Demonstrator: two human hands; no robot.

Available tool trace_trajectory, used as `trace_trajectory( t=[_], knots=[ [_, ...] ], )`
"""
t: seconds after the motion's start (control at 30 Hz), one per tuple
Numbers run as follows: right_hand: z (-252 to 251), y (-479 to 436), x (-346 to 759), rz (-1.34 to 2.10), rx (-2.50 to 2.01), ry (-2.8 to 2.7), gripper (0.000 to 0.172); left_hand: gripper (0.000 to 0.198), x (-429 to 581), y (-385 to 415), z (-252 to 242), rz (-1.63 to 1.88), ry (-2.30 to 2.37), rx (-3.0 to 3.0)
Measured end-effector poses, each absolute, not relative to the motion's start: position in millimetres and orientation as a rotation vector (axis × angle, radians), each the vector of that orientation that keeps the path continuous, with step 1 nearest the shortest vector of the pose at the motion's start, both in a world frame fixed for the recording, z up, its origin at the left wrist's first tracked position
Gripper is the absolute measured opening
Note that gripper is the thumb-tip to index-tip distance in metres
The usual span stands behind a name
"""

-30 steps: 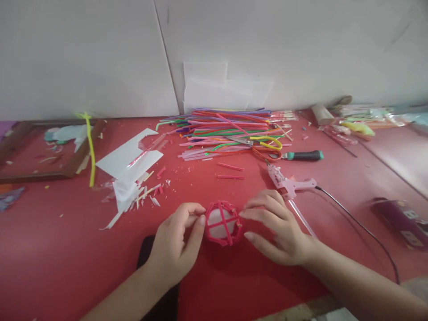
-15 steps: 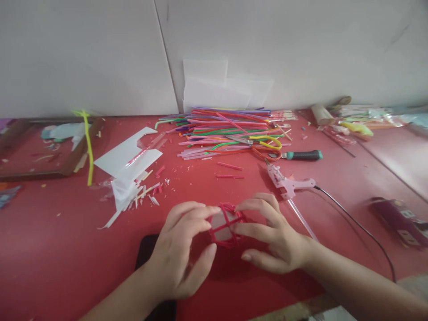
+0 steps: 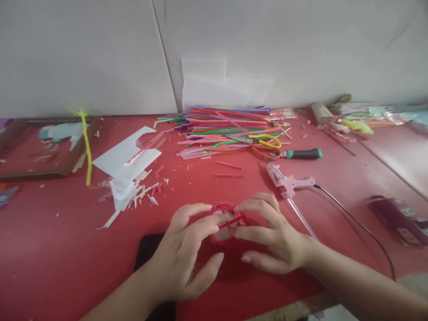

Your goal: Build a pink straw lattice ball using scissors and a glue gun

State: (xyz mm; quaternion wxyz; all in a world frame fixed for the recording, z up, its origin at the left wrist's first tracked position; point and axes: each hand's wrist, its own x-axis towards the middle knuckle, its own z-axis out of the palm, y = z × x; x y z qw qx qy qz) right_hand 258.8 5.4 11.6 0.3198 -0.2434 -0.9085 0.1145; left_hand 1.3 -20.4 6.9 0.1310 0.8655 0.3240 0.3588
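Red table (image 3: 67, 249) before you, white wall (image 3: 100, 53) behind it. Your left hand (image 3: 189, 249) and right hand (image 3: 276, 236), loosely spread, touch the round pink frame (image 3: 229, 224).

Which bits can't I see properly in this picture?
In the head view:
Pink round frame: partly covered by the left hand and right hand.
Black flat thing: partly under the left forearm.
Purple thing: its markings are too blurred to read.
Brown frame: cut off by the left edge.
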Motion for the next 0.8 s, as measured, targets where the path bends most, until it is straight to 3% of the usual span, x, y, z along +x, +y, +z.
trace_trajectory(
  t=[0.8],
  knots=[
    [10.4,6.1,259.4,0.367,-0.613,-2.408,0.030,0.050,1.6,-19.4,6.5,1.007,0.924,2.547]
  ],
)
